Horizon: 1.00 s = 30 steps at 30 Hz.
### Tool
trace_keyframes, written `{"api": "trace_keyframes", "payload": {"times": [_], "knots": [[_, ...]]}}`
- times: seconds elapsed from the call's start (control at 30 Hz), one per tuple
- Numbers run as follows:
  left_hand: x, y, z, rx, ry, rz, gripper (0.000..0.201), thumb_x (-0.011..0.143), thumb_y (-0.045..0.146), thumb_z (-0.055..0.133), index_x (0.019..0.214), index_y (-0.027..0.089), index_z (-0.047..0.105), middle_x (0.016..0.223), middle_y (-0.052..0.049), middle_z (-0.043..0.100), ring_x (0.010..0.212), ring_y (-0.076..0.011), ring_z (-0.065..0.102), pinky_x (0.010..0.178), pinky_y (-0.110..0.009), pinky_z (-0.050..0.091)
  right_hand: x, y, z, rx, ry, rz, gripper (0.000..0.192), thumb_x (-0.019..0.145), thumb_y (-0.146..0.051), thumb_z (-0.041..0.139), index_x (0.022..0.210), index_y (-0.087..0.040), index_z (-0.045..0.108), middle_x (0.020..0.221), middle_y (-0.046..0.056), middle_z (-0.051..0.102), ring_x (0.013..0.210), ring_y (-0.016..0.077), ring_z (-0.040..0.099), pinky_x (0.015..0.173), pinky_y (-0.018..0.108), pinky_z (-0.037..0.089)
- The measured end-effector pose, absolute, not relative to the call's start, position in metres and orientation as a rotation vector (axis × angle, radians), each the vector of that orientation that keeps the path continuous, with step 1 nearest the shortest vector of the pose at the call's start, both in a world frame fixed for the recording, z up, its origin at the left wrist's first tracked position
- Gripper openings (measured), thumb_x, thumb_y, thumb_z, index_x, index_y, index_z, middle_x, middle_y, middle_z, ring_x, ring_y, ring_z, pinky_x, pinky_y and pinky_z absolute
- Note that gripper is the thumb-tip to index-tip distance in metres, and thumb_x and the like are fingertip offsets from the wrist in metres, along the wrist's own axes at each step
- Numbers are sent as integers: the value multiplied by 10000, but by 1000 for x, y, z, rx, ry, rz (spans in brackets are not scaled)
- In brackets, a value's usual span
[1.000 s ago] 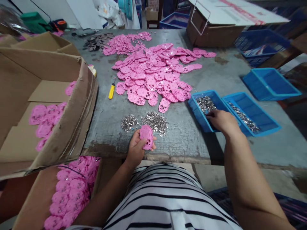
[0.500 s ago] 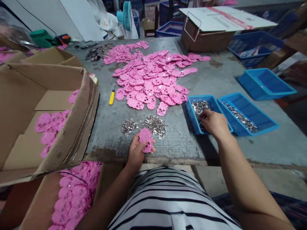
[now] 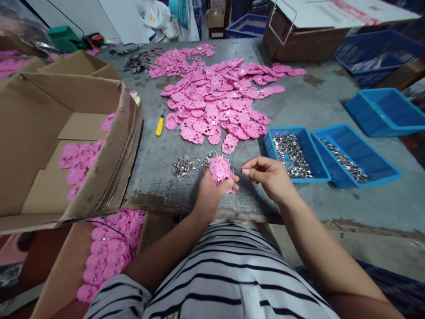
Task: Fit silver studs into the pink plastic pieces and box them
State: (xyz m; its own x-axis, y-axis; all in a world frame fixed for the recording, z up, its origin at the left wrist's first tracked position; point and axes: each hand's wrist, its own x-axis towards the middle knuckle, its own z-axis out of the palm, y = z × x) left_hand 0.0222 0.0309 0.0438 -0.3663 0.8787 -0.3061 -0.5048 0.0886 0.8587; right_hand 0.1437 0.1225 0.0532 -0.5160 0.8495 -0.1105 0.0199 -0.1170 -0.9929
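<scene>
My left hand grips a pink plastic piece with holes in it, thumb across its lower part, above the table's near edge. Just to its right, my right hand has thumb and forefinger pinched together; whatever is between the tips is too small to name. Behind the held piece lie two small heaps of shiny metal parts, the left heap and the right heap, which the piece partly covers. A blue tray of similar metal bits stands beyond my right hand.
A large pile of pink pieces covers the table's middle. Left of it lies a yellow screwdriver. An open cardboard box stands at left, above another box of pink pieces. Two more blue trays, a middle one and a far one, sit at right.
My right hand has left the blue tray and moved left, close to the pink piece. My left hand has shifted right with the piece and raised it slightly. The view has turned a little.
</scene>
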Motion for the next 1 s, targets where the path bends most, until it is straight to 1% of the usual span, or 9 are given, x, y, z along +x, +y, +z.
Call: {"api": "trace_keyframes", "payload": {"times": [0.17,0.3,0.5,0.57,0.7,0.77,0.87,0.93,1.0], "knots": [[23,34,47,331,1129,1491,390,586,240,751,887,166,514,691,22,629,531,-101,585,501,-221,432,139,116,45,-833,-1656,1651,251,648,-430,789,652,-202,682,696,22,637,649,145,578,612,306,486],[23,33,45,270,1109,1475,426,526,243,778,852,163,517,671,35,610,506,-95,579,463,-206,414,143,120,49,-772,-1801,1639,239,660,-418,792,632,-196,707,759,30,628,722,151,590,702,323,493],[24,33,43,268,1235,1528,390,478,167,746,796,161,520,649,42,613,485,-92,565,459,-207,420,144,118,43,-795,-1765,1737,218,628,-397,814,658,-198,730,819,30,632,710,129,570,652,286,469],[25,33,43,307,1292,1573,361,505,176,742,796,160,528,653,41,614,499,-89,566,473,-207,427,142,113,37,-837,-1616,1735,238,604,-399,825,665,-196,718,780,17,632,656,112,542,588,258,438],[26,34,43,385,1381,1640,294,565,188,723,793,163,538,662,38,618,530,-88,576,498,-203,439,137,103,27,-950,-1411,1753,304,600,-443,814,715,-191,690,613,-25,582,488,75,416,452,222,330],[27,34,43,403,1392,1661,275,573,182,714,788,164,543,662,36,623,535,-89,578,499,-203,448,136,99,26,-945,-1432,1739,319,614,-462,801,738,-195,680,599,-25,584,495,89,452,466,234,368],[28,34,42,401,1385,1691,269,573,166,706,789,167,546,657,35,631,538,-89,579,497,-200,461,135,95,27,-881,-1506,1650,281,649,-449,783,745,-210,671,709,1,639,570,121,557,555,279,464],[29,34,42,389,1384,1706,268,573,156,701,790,169,545,649,37,632,533,-86,579,494,-193,463,135,93,28,-865,-1584,1494,213,687,-406,764,732,-219,672,783,20,658,624,138,590,600,303,488],[30,34,41,373,1396,1719,263,574,150,696,790,169,546,644,36,635,530,-83,584,498,-188,465,135,91,29,-861,-1674,1292,145,732,-356,731,713,-227,670,800,32,665,674,156,603,630,319,496]]}}
